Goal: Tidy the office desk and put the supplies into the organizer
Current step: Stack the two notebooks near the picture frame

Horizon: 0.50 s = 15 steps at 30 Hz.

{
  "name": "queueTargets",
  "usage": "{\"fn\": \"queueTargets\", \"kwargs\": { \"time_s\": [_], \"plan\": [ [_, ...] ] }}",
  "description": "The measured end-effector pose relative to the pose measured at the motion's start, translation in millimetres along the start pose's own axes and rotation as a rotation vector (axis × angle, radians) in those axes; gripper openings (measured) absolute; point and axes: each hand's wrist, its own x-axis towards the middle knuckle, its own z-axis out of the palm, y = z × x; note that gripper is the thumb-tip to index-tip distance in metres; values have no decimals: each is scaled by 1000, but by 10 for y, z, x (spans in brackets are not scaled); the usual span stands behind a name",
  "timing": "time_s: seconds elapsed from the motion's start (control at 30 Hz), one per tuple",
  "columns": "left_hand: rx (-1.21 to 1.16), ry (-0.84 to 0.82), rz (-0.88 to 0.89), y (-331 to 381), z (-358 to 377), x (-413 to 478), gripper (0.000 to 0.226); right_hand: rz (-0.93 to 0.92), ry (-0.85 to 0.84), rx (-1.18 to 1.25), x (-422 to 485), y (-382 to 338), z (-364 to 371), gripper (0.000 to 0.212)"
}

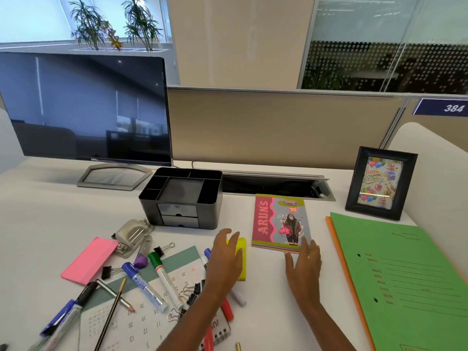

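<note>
Near the middle of the white bench (50, 211), the left hand (225, 257) lies, fingers loosely spread, over a yellow sticky-note block (242, 260), hiding its left side. Just right, the right hand (304, 267), fingers straight, touches the near edge of a colourful paper booklet (278, 221). The black plastic desk organizer (182, 196) stands farther back, left of the booklet.

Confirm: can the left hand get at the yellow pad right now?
Likely yes. The left hand hovers over the yellow pad, fingers straight, and nothing lies on the pad or between them.
</note>
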Motion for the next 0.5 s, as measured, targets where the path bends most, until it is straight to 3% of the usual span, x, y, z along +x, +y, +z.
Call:
{"fn": "queueTargets", "kwargs": {
  "time_s": [0.13, 0.23, 0.37, 0.5],
  "plan": [
    [-27, 19, -126, -247, -339, -217, 37, -159, 40, -40, -312, -229, 101, 51],
    [26, 25, -121, -470, -520, -361, 33, -322, 57, 5, -519, -478, 177, 58],
    [87, 23, -90, -770, -723, -536, 38, -485, -51, 46, -820, -820, 338, 59],
    [189, 91, -30, -950, -931, -691, 30, -622, -168, -10, -1097, -1080, 486, 43]
  ]
}}
